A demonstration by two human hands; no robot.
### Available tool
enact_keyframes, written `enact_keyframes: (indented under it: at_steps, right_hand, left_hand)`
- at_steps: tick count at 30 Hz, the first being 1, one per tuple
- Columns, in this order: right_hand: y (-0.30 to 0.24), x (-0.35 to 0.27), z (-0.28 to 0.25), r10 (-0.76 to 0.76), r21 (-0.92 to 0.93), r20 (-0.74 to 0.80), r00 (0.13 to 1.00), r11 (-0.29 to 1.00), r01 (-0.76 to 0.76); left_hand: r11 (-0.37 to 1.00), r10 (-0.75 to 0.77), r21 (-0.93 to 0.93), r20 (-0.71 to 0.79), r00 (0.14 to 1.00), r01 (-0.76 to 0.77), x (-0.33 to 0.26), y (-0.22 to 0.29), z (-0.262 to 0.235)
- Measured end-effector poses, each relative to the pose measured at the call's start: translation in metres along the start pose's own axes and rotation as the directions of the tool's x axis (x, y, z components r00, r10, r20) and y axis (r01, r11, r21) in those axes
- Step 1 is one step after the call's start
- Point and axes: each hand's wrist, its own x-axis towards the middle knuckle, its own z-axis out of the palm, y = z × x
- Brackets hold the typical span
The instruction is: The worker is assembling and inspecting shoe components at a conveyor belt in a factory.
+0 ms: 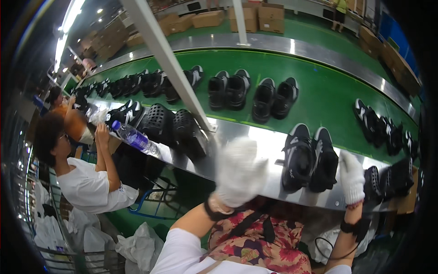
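A pair of black shoes with grey-white toe parts stands on the metal ledge before me, toes pointing away: the left shoe (299, 157) and the right shoe (324, 160). My right hand (351, 180), in a white knitted glove, is just right of the right shoe, fingers stretched upward with nothing seen in them; whether it touches the shoe I cannot tell. My left hand (241, 176), also white-gloved, is over the ledge left of the pair. Motion smears its fingers, and no held thing shows. A dark strap circles each wrist.
Pairs of similar shoes (276, 100) stand along the green conveyor belt (319, 100). Black perforated clogs (159, 123) and a purple-labelled bottle (134, 138) are on the ledge to the left. A slanting white post (171, 64) rises from it. A co-worker (91, 178) sits left.
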Motion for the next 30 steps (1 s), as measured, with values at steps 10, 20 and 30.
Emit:
enact_keyframes:
  at_steps: [10,20,30]
  right_hand:
    - [-0.273,0.097,0.072,-0.393,0.718,0.073,0.917,0.659,0.225]
    - [-0.368,0.162,0.126,-0.413,0.457,0.518,0.749,0.874,0.166]
    - [-0.299,0.093,0.03,-0.676,0.734,-0.031,0.737,0.485,0.476]
  left_hand:
    - [0.594,-0.801,0.09,-0.033,0.598,0.8,-0.076,-0.123,-0.047]
    - [0.669,-0.74,-0.036,0.068,0.67,0.742,-0.103,-0.139,-0.05]
    - [0.08,-0.835,-0.879,0.198,0.513,0.471,-0.025,-0.072,-0.104]
